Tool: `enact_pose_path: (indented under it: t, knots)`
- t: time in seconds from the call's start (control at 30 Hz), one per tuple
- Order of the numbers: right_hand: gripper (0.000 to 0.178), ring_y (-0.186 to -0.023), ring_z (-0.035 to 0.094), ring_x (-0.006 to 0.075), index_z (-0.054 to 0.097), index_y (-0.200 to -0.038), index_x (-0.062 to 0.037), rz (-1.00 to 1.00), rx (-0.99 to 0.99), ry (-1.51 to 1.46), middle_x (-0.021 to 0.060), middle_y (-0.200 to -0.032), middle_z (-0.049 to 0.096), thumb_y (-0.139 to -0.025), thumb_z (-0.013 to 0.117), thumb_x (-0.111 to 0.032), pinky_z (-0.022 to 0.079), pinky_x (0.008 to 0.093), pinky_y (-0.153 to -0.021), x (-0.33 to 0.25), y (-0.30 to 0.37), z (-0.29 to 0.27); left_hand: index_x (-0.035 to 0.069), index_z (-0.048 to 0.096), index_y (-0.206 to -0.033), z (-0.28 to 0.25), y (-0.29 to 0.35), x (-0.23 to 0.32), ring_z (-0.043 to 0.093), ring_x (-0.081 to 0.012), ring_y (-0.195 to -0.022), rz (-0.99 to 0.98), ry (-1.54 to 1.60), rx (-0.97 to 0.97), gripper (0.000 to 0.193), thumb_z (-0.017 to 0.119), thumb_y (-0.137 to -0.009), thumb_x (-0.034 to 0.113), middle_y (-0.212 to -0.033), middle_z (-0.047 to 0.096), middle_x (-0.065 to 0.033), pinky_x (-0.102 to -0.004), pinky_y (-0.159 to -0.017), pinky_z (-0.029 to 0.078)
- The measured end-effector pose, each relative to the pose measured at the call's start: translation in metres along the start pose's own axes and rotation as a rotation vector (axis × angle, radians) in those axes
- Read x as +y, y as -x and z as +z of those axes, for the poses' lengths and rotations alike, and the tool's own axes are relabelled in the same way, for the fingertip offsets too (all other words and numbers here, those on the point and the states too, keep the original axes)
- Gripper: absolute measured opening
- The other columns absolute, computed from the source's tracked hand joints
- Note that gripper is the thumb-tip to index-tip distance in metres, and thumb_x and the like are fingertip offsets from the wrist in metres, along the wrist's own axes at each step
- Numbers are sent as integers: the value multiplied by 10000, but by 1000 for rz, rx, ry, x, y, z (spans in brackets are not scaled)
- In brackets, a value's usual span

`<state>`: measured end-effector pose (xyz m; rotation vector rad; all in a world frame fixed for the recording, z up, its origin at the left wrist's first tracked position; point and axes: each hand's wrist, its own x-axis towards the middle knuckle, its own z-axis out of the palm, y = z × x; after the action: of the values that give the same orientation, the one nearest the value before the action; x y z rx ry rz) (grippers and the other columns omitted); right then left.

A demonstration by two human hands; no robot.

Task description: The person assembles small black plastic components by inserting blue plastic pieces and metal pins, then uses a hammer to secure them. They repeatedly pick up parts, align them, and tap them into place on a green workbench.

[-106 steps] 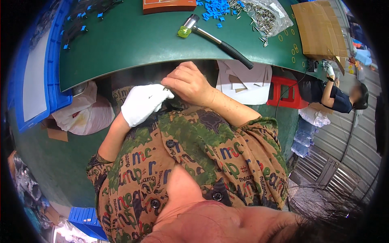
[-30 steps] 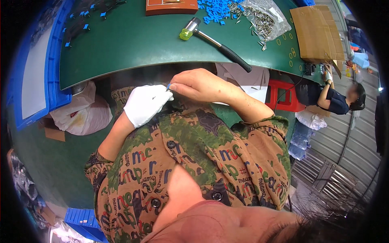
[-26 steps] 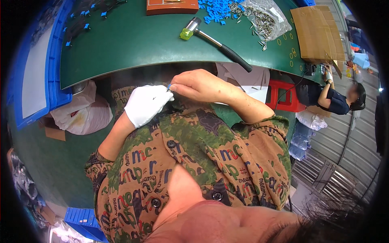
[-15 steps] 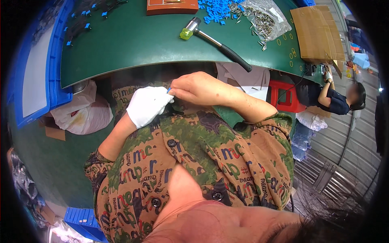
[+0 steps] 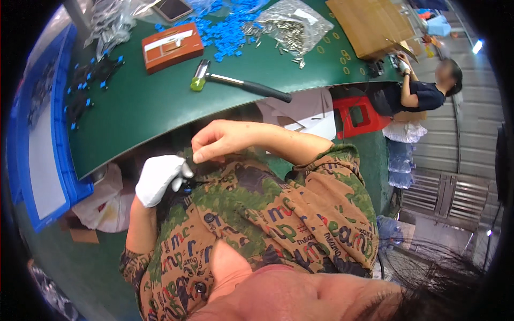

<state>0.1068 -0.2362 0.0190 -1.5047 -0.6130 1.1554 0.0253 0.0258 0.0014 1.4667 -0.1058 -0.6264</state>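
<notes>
Clamps small black-and-blue part (image 5: 187,186) in gloved left hand (image 5: 159,179).
Exposes part at lower right of grip; curls bare right hand (image 5: 222,140) above and right of it; cannot tell whether pinching anything.

The gloved left hand (image 5: 158,181) hides part of a small dark thing (image 5: 187,186), too tiny to name. The top edge cuts off the brown box (image 5: 370,27). The face of the other person (image 5: 426,98) is blurry.

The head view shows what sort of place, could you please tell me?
Probably an assembly workshop: a black-handled hammer, a heap of small blue pieces and a clear plastic bag of silvery parts lie on a green worktable.
</notes>
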Motion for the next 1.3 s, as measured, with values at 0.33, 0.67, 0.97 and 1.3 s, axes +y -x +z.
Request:
enact_pose_path:
  t: [0.33, 0.67, 0.97, 1.3]
  knots:
    - [239, -1012, 712, 269, 748, -1140, -93, -45, 1135, 1029, 100, -1068, 745, -988, 657, -253, 545, 360, -888, 19, 77, -159, 23, 641, -944, -11, -8, 7, 644, -256, -707, 287, 568, -12, 570, 481, -1027, 564, -839, 714, -179, -542, -1138, 381]
    - [262, -1024, 697, 315, 765, -1159, -199, 47, 1068, 1339, 73, -1052, 705, -984, 650, -357, 555, 447, -902, 43, 56, -213, -89, 476, -1424, 8, -24, -9, 644, -165, -944, 144, 403, -126, 672, 727, -933, 294, -1149, 663, -108, -291, -905, 489]
    - [213, -946, 683, 272, 749, -995, -127, 67, 1015, 1387, 47, -963, 698, -940, 646, -304, 455, 470, -878, 31, 58, -188, -76, 516, -1435, 6, -28, -17, 615, -132, -848, 92, 449, 37, 516, 611, -1012, 204, -981, 676, -57, -288, -844, 487]
    - [94, -814, 641, 230, 711, -905, -94, -461, 563, 929, 18, -799, 648, -835, 737, -151, 459, 385, -929, -30, 20, -25, 12, 610, -1362, 29, -34, -14, 610, -83, -820, 117, -21, 198, 348, 597, -1029, 110, -905, 678, -26, -268, -787, 511]
